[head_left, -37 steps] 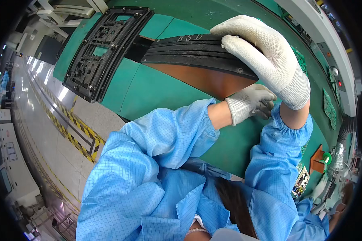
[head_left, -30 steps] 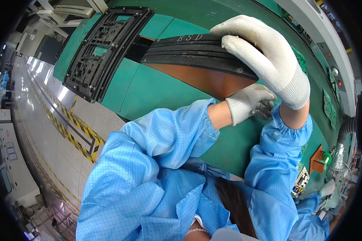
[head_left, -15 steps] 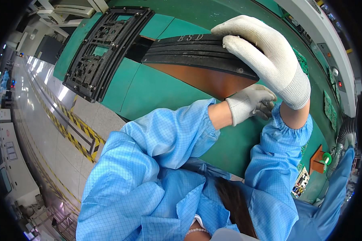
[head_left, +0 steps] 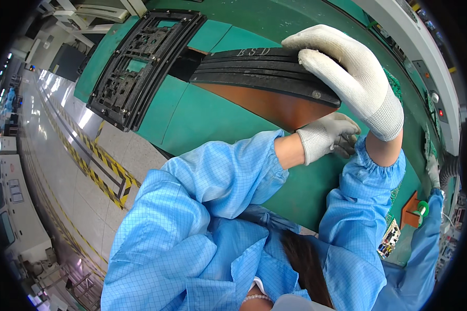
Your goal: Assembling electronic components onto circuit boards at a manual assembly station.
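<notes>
A long block (head_left: 264, 67) with a black ridged top and a brown smooth side stands tilted over the green worktop. White-gloved, my right hand (head_left: 355, 72) reaches over its right end, thumb on the near side and fingers over the far edge, gripping it. My left hand (head_left: 327, 137), in a white glove, is at the lower right corner of the brown side. Its fingers are bent and partly hidden behind my right wrist; what they hold, if anything, does not show.
A black fixture frame (head_left: 148, 65) with cut-outs lies on the green worktop (head_left: 192, 116) at the far left. Along the right edge are green circuit boards (head_left: 394, 85), a populated board (head_left: 389, 239) and a green spool (head_left: 423, 208). A co-worker's gloved hand (head_left: 433, 171) is at the right.
The whole view has shifted slightly; my hands keep much the same pose on and beside the block. At the right, a co-worker's gloved hand and blue sleeve have come further into view.
</notes>
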Available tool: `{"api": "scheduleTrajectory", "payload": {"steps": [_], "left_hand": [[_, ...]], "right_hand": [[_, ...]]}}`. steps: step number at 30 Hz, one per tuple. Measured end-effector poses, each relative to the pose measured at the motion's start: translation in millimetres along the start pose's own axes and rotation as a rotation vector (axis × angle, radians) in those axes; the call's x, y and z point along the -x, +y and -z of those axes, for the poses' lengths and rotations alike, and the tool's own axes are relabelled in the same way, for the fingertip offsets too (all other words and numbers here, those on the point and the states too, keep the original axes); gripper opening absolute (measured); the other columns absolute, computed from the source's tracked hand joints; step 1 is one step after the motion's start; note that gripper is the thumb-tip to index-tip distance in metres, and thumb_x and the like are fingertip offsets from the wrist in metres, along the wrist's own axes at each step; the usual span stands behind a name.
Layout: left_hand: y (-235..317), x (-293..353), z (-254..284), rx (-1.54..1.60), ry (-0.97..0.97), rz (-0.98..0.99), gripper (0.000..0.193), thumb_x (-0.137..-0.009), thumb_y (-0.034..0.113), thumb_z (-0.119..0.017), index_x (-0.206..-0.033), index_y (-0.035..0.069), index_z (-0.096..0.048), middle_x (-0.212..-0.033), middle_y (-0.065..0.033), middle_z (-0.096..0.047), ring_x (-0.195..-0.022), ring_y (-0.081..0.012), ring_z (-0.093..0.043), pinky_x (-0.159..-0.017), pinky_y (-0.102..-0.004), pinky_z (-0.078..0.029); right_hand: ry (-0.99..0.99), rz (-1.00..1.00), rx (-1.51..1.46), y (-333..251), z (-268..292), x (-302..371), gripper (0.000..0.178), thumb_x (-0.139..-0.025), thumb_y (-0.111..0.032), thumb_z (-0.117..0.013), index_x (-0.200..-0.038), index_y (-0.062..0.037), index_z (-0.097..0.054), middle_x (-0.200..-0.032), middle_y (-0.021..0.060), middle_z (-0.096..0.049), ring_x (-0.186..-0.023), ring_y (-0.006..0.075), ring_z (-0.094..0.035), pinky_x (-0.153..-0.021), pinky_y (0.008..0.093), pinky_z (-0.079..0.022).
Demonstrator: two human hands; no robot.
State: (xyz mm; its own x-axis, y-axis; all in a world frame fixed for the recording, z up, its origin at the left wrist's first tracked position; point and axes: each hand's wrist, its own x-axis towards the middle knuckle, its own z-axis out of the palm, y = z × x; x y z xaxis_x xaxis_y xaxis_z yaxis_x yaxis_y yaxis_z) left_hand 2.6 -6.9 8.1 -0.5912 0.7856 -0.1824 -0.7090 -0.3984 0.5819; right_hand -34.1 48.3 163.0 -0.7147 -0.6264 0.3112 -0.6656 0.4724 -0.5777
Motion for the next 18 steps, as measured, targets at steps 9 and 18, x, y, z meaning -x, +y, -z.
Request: {"api": "scheduleTrajectory", "payload": {"steps": [9, 18], "left_hand": [[0.7, -0.8, 1.3, -0.038, 0.012, 0.008, 0.026, -0.098, 0.020, -0.064, -0.114, 0.000, -0.063, -0.090, -0.0105, -0.065, -0.082, -0.0208, -0.069, -0.068, -0.0367, -0.059], [65.1, 102.3, -35.5, -1.586, -0.353, -0.275, 0.035, -0.100, 0.029, -0.061, -0.123, 0.003, -0.067, -0.121, -0.0205, -0.068, -0.112, -0.0323, -0.067, -0.098, -0.0423, -0.052]], "right_hand": [[0.041, 0.010, 0.026, -3.0, -2.3, -1.8, 0.028, -0.100, -0.020, -0.060, -0.115, 0.0023, -0.069, -0.107, 0.0130, -0.068, -0.101, 0.0230, -0.066, -0.092, 0.0344, -0.051], [0.150, 0.156, 0.052, 11.9, -5.3, 8.2, 0.024, -0.099, -0.022, -0.061, -0.107, -0.0011, -0.069, -0.100, 0.0150, -0.066, -0.095, 0.0323, -0.065, -0.088, 0.0388, -0.052]]}}
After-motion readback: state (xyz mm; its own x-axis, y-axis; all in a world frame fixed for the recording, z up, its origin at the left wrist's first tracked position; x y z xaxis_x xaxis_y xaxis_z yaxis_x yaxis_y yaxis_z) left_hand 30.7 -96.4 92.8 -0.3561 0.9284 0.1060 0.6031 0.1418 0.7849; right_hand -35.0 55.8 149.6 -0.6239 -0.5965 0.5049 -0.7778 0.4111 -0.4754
